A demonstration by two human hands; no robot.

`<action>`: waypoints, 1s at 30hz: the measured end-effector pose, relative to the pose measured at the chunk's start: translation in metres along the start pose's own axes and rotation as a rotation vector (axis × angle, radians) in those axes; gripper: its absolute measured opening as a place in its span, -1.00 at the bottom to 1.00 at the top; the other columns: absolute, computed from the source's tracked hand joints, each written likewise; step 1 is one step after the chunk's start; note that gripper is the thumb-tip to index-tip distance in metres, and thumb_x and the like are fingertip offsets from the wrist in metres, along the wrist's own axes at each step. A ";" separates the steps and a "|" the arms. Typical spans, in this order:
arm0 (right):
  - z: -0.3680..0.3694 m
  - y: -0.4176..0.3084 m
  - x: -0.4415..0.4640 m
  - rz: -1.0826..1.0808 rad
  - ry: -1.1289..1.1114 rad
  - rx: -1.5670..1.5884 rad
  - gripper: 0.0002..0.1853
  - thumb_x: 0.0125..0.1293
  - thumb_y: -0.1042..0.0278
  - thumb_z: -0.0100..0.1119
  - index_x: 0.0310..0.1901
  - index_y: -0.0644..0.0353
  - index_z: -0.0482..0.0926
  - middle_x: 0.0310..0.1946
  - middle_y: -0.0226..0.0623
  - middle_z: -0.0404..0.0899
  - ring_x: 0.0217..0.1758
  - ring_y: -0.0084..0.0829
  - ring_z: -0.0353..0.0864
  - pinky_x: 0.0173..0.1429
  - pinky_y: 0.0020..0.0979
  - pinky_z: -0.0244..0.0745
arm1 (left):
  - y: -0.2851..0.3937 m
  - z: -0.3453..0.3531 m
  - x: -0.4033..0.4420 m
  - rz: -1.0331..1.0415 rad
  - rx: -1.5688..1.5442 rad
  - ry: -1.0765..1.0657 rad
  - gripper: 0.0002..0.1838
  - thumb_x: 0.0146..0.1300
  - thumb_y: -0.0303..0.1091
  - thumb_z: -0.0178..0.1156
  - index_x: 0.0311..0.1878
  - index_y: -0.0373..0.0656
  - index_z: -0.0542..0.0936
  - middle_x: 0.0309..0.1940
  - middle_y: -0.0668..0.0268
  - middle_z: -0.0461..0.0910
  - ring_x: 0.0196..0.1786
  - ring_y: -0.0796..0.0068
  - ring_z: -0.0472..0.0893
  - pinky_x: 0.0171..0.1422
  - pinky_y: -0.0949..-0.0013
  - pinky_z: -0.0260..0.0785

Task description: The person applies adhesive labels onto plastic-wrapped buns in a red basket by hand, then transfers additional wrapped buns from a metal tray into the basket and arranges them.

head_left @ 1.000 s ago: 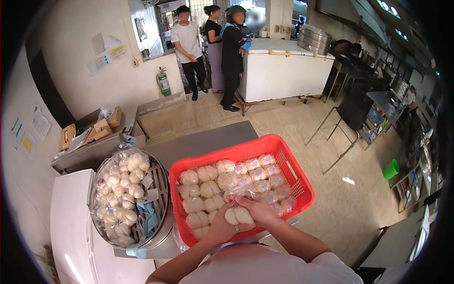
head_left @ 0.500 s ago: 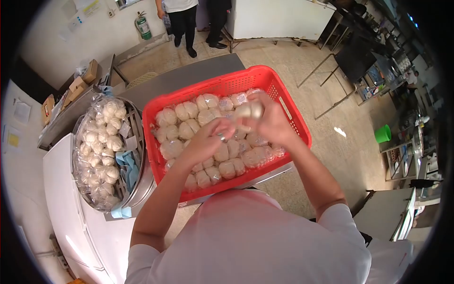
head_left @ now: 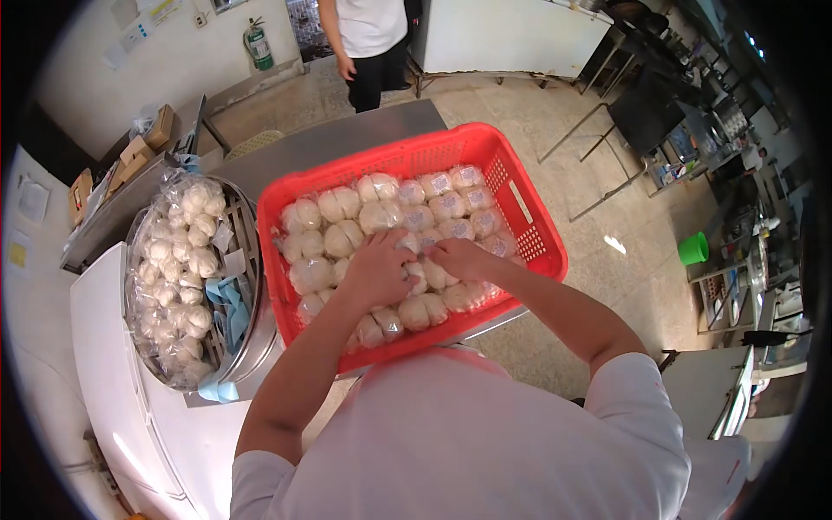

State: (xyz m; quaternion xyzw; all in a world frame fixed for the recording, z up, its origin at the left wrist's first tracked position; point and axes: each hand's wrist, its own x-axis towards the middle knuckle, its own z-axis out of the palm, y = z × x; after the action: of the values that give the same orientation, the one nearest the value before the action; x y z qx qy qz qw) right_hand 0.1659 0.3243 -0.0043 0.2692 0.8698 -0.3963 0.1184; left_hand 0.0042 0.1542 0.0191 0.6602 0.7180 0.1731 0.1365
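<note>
Rows of white steamed buns in clear plastic packs point(head_left: 339, 204) fill a red plastic basket point(head_left: 381, 154) in front of me. My left hand point(head_left: 378, 270) is closed over a pack of buns point(head_left: 416, 276) in the middle of the basket, its fingers curled on the top and side. From the right, my right hand point(head_left: 459, 260) grips the same pack, fingers bent inward. Both hands partly hide this pack. Packs on the right side carry printed labels point(head_left: 448, 204).
Left of the basket, a round metal steamer point(head_left: 256, 305) holds a large clear bag of buns point(head_left: 178, 269) and blue cloth point(head_left: 230, 303). A person point(head_left: 373, 43) stands beyond the grey table point(head_left: 347, 130). A green bin point(head_left: 693, 249) is on the floor at right.
My hands have come down from above the basket, lowering the pack of buns among the others. The person at the back has come closer.
</note>
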 end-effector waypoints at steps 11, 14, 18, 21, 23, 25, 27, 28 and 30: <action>0.007 -0.010 0.001 0.243 0.000 -0.030 -0.14 0.53 -0.40 -0.06 0.22 0.49 0.54 0.18 0.35 0.60 0.27 0.22 0.61 0.33 0.04 0.49 | -0.015 0.012 0.001 0.060 -0.074 0.055 -0.56 0.16 -0.03 0.44 0.09 0.05 0.77 0.42 0.04 0.48 0.49 -0.01 0.39 0.61 -0.02 0.19; 0.024 -0.015 0.001 0.201 0.233 -0.291 -0.31 0.50 -0.22 0.09 0.12 0.43 0.62 0.08 0.18 0.64 0.16 0.12 0.66 0.27 0.03 0.52 | -0.016 0.011 -0.009 0.055 -0.084 0.096 -0.50 0.15 -0.08 0.43 0.17 0.04 0.73 0.39 0.03 0.49 0.48 0.00 0.40 0.60 -0.05 0.18; 0.013 -0.031 -0.015 -0.126 0.042 -0.752 -0.44 0.39 -0.05 0.24 0.10 0.37 0.63 -0.02 0.08 0.62 0.11 0.06 0.65 0.23 0.04 0.55 | -0.002 0.008 -0.005 0.124 -0.168 0.148 -0.42 0.15 -0.19 0.40 0.28 -0.04 0.64 0.35 0.02 0.51 0.46 0.04 0.42 0.58 -0.10 0.19; 0.041 -0.044 -0.042 0.103 0.276 -0.705 -0.41 0.37 -0.01 0.21 0.22 0.34 0.58 0.12 0.11 0.57 0.18 0.07 0.63 0.33 0.07 0.49 | 0.003 0.013 0.001 0.165 -0.153 0.026 -0.38 0.17 -0.31 0.34 0.35 -0.20 0.55 0.34 0.05 0.52 0.45 0.02 0.44 0.57 -0.22 0.16; 0.051 -0.075 -0.071 0.248 0.380 -0.691 -0.38 0.42 -0.02 0.12 0.32 0.32 0.52 0.24 0.14 0.52 0.29 0.11 0.57 0.44 0.11 0.39 | 0.016 0.010 -0.005 0.232 -0.189 0.064 -0.32 0.19 -0.37 0.29 0.41 -0.28 0.45 0.43 0.06 0.47 0.52 0.00 0.40 0.64 -0.30 0.02; 0.062 -0.094 -0.087 0.431 0.400 -0.442 -0.35 0.50 -0.05 -0.01 0.42 0.29 0.42 0.45 0.21 0.39 0.51 0.16 0.42 0.58 0.07 0.27 | 0.016 0.027 -0.006 0.278 -0.116 -0.037 -0.30 0.22 -0.37 0.26 0.47 -0.26 0.39 0.53 0.07 0.39 0.60 0.05 0.32 0.71 -0.32 -0.18; 0.078 -0.096 -0.097 0.419 0.561 -0.335 -0.47 0.52 0.05 0.02 0.32 0.28 0.49 0.38 0.07 0.49 0.45 0.08 0.48 0.53 0.06 0.31 | 0.027 0.016 -0.007 0.249 -0.099 -0.146 -0.29 0.25 -0.36 0.24 0.49 -0.26 0.38 0.59 0.06 0.31 0.64 0.08 0.27 0.75 -0.29 -0.31; 0.081 -0.094 -0.098 0.382 0.700 -0.254 -0.54 0.49 0.05 0.05 0.18 0.25 0.59 0.21 0.00 0.64 0.36 -0.02 0.57 0.45 -0.03 0.44 | 0.019 0.030 -0.003 0.256 -0.091 -0.116 -0.35 0.26 -0.31 0.23 0.45 -0.18 0.44 0.61 0.09 0.29 0.63 0.02 0.28 0.74 -0.35 -0.28; 0.087 -0.090 -0.095 0.264 0.975 -0.273 -0.71 0.41 0.16 0.10 -0.16 0.18 0.71 -0.13 -0.11 0.76 0.05 -0.06 0.73 0.07 -0.12 0.69 | 0.018 0.028 -0.002 0.283 -0.104 -0.090 -0.30 0.20 -0.31 0.31 0.45 -0.19 0.44 0.57 0.06 0.34 0.60 0.06 0.33 0.71 -0.39 -0.23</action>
State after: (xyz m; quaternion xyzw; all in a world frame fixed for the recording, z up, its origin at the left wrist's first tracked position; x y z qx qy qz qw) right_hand 0.1929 0.1745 0.0344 0.5118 0.8263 -0.0896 -0.2174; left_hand 0.0330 0.1554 0.0016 0.7540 0.6009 0.1980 0.1769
